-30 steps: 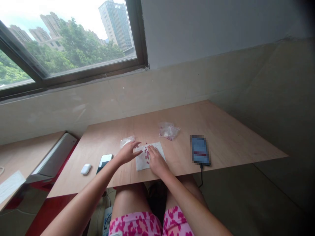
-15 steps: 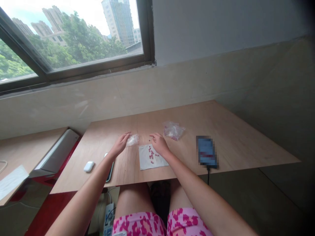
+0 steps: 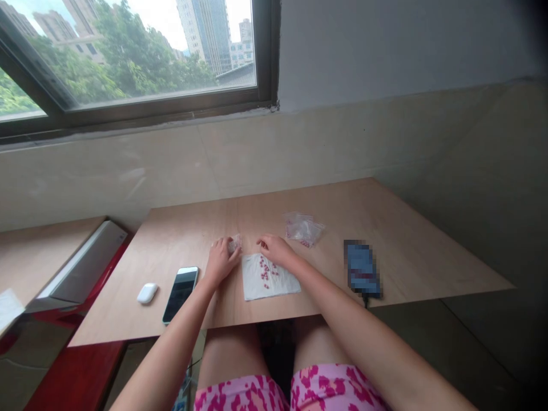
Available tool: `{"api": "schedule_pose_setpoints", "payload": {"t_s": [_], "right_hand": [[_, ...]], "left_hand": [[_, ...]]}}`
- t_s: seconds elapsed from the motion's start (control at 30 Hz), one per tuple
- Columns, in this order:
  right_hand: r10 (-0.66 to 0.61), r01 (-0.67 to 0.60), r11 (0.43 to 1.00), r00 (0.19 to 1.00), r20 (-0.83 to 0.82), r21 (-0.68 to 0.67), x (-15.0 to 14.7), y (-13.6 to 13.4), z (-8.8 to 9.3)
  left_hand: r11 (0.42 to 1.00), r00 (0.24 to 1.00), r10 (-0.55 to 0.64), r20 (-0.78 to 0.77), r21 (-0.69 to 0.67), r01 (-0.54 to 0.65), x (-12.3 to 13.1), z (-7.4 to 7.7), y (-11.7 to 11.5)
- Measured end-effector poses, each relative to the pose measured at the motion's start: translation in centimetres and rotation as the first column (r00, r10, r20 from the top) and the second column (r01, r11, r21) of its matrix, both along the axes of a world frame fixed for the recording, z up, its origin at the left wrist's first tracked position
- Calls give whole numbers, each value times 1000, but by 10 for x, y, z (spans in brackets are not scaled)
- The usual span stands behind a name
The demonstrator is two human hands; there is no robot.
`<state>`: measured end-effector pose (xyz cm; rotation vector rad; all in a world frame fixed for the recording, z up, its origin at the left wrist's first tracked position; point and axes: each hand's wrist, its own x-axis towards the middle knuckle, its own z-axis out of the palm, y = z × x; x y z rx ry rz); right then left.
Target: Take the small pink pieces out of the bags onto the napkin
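Observation:
My left hand [image 3: 220, 260] lies at a small clear plastic bag [image 3: 235, 244], with its thumb and fingers closed about the near left part of it. Part of the bag is hidden under the fingers. My right hand [image 3: 274, 250] is over the far edge of a white paper napkin [image 3: 252, 288], its fingers bent together in a pinch. Whatever is between those fingertips is too small to make out. On the napkin, several small dark-pink beads [image 3: 265, 274] are scattered below the right hand.
Beyond my right hand lie clear zip bags [image 3: 305, 228] holding pink beads. A phone [image 3: 180, 294] and a white earbud case [image 3: 148, 293] are at the left of the wooden table [image 3: 342, 205]. A blurred device [image 3: 363, 269] with a cable lies at the right.
My left hand has shifted right and nearer, covering more of the small bag. My right hand stays by the napkin's far edge, its fingers more curled. The camera view has shifted slightly.

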<state>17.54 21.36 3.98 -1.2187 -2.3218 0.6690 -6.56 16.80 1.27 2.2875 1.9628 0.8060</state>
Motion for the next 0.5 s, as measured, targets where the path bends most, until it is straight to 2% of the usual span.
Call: {"api": "schedule_pose_setpoints", "payload": {"t_s": [0.23,0.3,0.33,0.4,0.47,0.5], "right_hand": [[126,-121,991,985,118,-51,21,-13,12],[88,-82,995,991,102,-61,32,-4,16],[21,-15,998,995,95,-57,41,2,18],[-209,213,977,972,110,-31,65,15,24],[-446,453,891,877,178,3,92,26,27],[-507,514,858,839,199,21,105,29,27]], "left_hand": [[992,995,-100,-29,-74,98,-7,6,10],[991,995,-100,-15,-87,99,-11,6,11],[993,996,-91,-6,-70,90,-12,7,10],[998,998,-65,7,-1,65,-12,8,3],[997,999,-46,14,67,45,-10,10,-8],[995,999,-42,18,89,40,-8,11,-15]]}}
